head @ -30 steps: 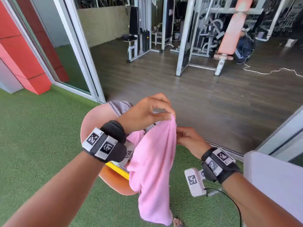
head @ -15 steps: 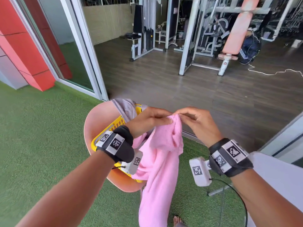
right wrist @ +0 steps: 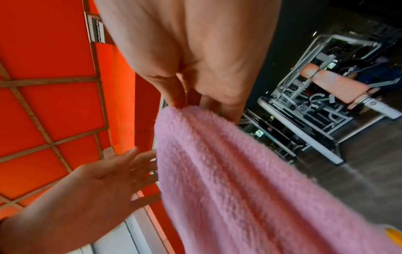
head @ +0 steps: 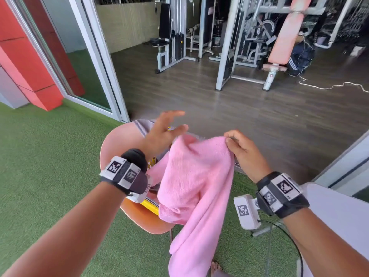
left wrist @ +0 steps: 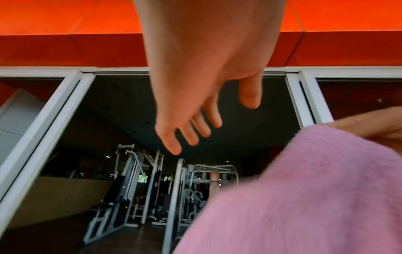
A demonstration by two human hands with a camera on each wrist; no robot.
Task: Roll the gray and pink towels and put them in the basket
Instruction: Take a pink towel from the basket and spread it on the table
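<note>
The pink towel (head: 195,186) hangs in front of me, its top edge stretched level. My right hand (head: 228,139) pinches its upper right corner. In the right wrist view the thumb and fingers of my right hand (right wrist: 204,101) clamp the pink towel (right wrist: 239,171). My left hand (head: 175,122) is at the towel's upper left with its fingers spread and straight, holding nothing. The left wrist view shows my left hand (left wrist: 195,123) open, with the pink towel (left wrist: 304,197) beside it. The gray towel (head: 144,125) lies over the far rim of the yellow basket (head: 150,204), mostly hidden.
The basket sits on an orange chair (head: 115,142) on green turf. A sliding door frame (head: 103,62) opens onto a wooden gym floor with weight machines (head: 229,47) and a white cable (head: 329,86). A white table (head: 339,212) stands at my right.
My left hand has let go of the towel's top and opened. My right hand has drawn its corner to the right, spreading the top edge.
</note>
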